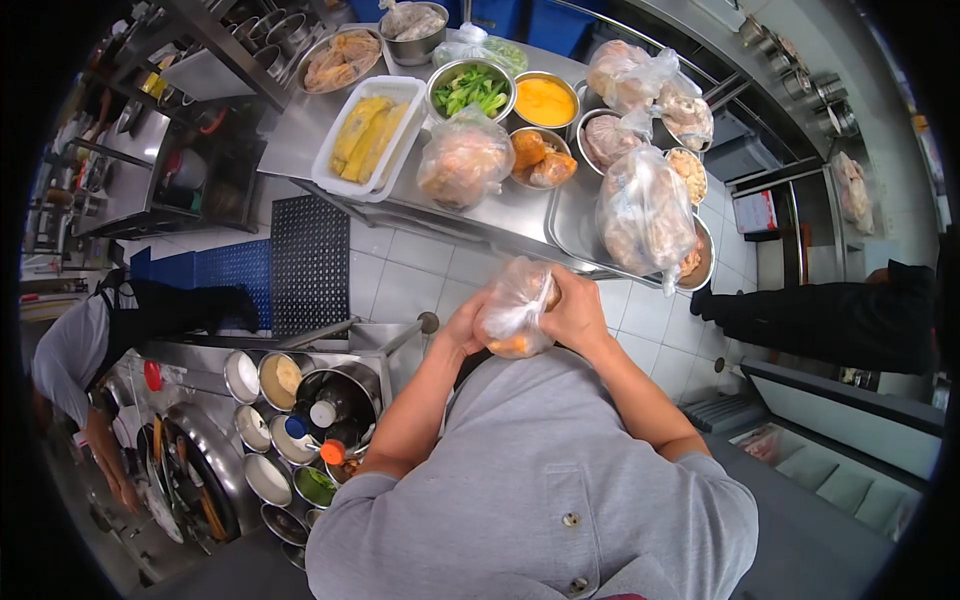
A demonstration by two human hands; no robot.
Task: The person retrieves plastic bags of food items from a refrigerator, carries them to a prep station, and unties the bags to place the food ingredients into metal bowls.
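Observation:
Both of my hands hold a clear plastic bag (pixel 515 310) with orange and pale food inside, in front of my chest. My left hand (pixel 467 322) is curled around its left side. On the right side, my right hand (pixel 575 308) grips the bag near its gathered part. Beyond it, on the steel table, are a bagged pinkish food (pixel 465 160), a bowl of orange pieces (pixel 543 160), and a large bag of meat (pixel 647 212).
The steel table (pixel 500 215) also bears a tub of yellow food (pixel 366 138) and bowls of greens (pixel 470 90) and orange liquid (pixel 545 100). Several small bowls and bottles stand at lower left. Another person (pixel 75 350) is at far left; dark-clothed legs (pixel 820 325) show at right.

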